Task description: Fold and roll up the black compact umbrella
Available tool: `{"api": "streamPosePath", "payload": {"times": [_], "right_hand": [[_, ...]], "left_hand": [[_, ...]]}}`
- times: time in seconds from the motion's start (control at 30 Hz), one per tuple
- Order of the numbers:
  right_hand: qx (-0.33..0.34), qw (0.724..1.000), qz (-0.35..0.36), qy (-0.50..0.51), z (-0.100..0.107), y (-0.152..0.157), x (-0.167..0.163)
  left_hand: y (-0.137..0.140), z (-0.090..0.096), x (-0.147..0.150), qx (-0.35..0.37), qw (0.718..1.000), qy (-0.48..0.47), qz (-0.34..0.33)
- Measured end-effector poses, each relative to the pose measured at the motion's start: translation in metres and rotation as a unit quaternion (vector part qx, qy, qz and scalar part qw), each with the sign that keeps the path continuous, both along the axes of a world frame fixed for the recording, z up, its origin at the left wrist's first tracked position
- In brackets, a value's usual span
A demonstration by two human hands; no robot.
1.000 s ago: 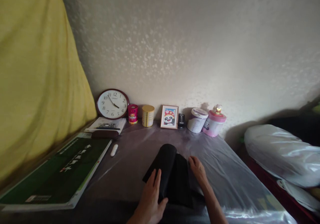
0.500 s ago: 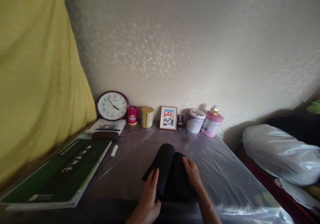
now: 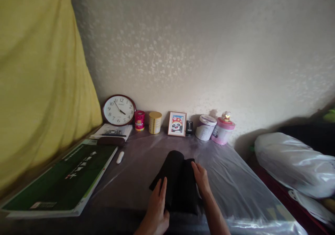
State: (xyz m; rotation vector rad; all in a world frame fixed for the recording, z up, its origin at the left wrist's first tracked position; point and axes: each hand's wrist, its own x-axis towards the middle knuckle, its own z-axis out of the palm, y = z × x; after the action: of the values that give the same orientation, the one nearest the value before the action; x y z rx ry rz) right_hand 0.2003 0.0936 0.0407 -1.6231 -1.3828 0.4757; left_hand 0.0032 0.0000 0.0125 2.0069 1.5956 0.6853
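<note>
A folded black cloth [image 3: 180, 182] lies near the front edge of the table, with a thick rounded fold on its left and a flatter part on its right. My left hand [image 3: 157, 205] holds the fold at its lower left side, fingers fairly straight against the fabric and the thumb low by the near end. My right hand [image 3: 201, 179] grips the right edge, its fingertips closed on the upper right corner. Part of the cloth's near end is dark and hard to make out.
Left on the plastic-covered table [image 3: 131, 186] lie a large green book [image 3: 60, 182], a white oblong object [image 3: 120, 157] and a dark case [image 3: 111, 141]. Along the wall stand a clock [image 3: 119, 110], red tin [image 3: 139, 120], yellow tin [image 3: 155, 123], picture frame [image 3: 177, 124] and two tubs [image 3: 205, 127].
My right hand has shifted slightly up along the cloth's edge, and the flatter right part stands out straighter. My left hand has barely moved. The camera view has shifted a little.
</note>
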Motion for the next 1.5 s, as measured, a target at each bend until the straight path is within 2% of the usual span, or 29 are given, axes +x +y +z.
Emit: {"api": "streamPosePath", "payload": {"times": [0.17,0.3,0.43,0.6,0.77,0.9,0.97,1.07,1.13,1.2,1.33,1.5], "right_hand": [[0.022,1.0,0.02,-0.007,0.008,0.021,-0.03],[0.006,0.999,0.02,-0.026,0.003,0.035,-0.049],[0.003,0.999,0.038,-0.037,-0.004,0.043,-0.062],[-0.028,0.996,0.08,-0.031,-0.005,0.04,-0.075],[-0.08,0.981,0.17,-0.048,0.009,0.026,-0.082],[-0.052,0.974,0.204,-0.087,0.018,0.012,-0.084],[-0.04,0.969,0.222,-0.097,0.018,0.007,-0.085],[-0.033,0.96,0.253,-0.113,0.017,0.004,-0.086],[-0.028,0.955,0.268,-0.125,0.016,0.002,-0.086],[-0.019,0.949,0.284,-0.134,0.016,-0.001,-0.085],[0.026,0.939,0.314,-0.138,0.015,-0.012,-0.078],[0.114,0.928,0.312,-0.171,0.002,-0.014,-0.067]], "left_hand": [[0.001,-0.002,0.003,0.008,1.0,0.006,0.004],[0.002,-0.003,0.005,-0.002,0.999,0.033,0.011],[0.004,-0.004,0.001,0.014,0.999,0.038,-0.01],[0.006,-0.008,-0.001,0.005,0.998,0.068,-0.008],[0.007,-0.031,-0.008,0.025,0.995,0.091,0.01],[0.003,-0.044,-0.026,0.104,0.992,0.067,-0.004],[0.0,-0.037,-0.031,0.153,0.986,0.062,0.01],[-0.001,-0.017,-0.028,0.198,0.978,0.065,0.019],[0.001,-0.005,-0.02,0.199,0.977,0.079,-0.011],[0.004,-0.001,-0.012,0.186,0.977,0.095,-0.033],[0.009,-0.013,-0.005,0.142,0.984,0.096,-0.04],[0.008,-0.023,-0.007,0.09,0.992,0.075,-0.056]]}}
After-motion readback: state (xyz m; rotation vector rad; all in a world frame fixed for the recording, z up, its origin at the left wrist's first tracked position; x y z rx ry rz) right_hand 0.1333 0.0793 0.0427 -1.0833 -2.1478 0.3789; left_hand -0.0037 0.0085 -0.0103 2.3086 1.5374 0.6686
